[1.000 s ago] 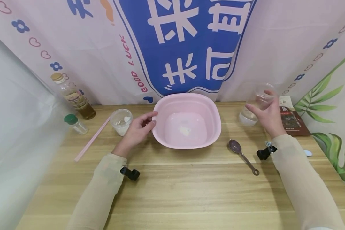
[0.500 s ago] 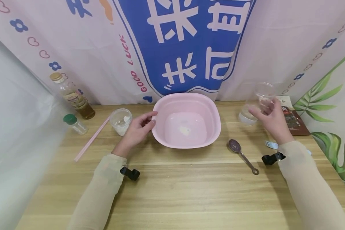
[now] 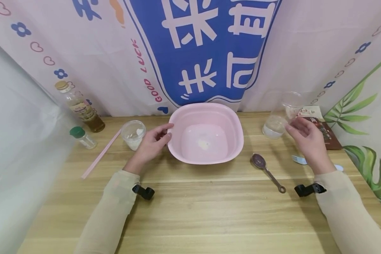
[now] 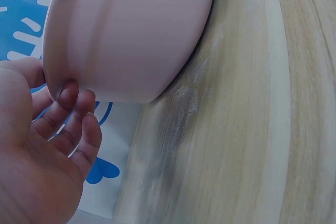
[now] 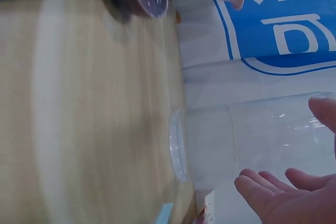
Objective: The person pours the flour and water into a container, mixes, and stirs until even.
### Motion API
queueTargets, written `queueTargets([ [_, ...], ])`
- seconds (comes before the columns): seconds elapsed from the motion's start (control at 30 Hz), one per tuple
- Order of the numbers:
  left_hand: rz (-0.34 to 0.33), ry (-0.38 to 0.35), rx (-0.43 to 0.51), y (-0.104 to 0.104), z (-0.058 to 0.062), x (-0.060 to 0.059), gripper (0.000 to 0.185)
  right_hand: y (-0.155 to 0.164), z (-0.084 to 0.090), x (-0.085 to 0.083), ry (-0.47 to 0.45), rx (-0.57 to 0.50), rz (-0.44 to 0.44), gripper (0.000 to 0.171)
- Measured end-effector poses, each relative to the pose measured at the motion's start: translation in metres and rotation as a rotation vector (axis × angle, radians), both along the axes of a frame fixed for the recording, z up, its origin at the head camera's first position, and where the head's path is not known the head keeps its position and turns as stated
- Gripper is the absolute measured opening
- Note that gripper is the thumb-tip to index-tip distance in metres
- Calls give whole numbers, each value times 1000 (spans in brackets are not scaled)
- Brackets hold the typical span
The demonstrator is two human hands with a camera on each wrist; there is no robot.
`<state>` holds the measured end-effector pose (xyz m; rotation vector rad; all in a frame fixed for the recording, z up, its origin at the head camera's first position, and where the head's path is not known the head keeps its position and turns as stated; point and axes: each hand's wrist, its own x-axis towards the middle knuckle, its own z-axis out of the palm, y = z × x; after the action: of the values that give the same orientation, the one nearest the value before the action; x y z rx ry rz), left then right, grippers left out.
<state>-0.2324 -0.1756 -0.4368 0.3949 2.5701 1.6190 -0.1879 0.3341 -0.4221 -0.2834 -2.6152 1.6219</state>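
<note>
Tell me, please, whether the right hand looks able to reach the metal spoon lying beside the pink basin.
Probably yes. The right hand hovers open beside the clear cup, holding nothing, and the spoon lies on bare table just nearer the person, with nothing between them.

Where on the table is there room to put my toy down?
The wide bare strip of table in front of the pink basin, between the two sleeves, is free. The left is crowded with the small cup, jar and bottle; the right with the spoon and clear cup.
</note>
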Motion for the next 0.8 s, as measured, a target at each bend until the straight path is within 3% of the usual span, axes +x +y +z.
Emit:
queueTargets([
  [0.33,7,3,29,-1,1,0,43,-6,-8,26,18,26,65,67],
  [0.57,1,1,29,-1,-2,0,44,-8,-16,43,0,156,211,44],
  [0.8,7,-11,35,0,-2,0,44,-9,-22,61,-85,239,337,36],
])
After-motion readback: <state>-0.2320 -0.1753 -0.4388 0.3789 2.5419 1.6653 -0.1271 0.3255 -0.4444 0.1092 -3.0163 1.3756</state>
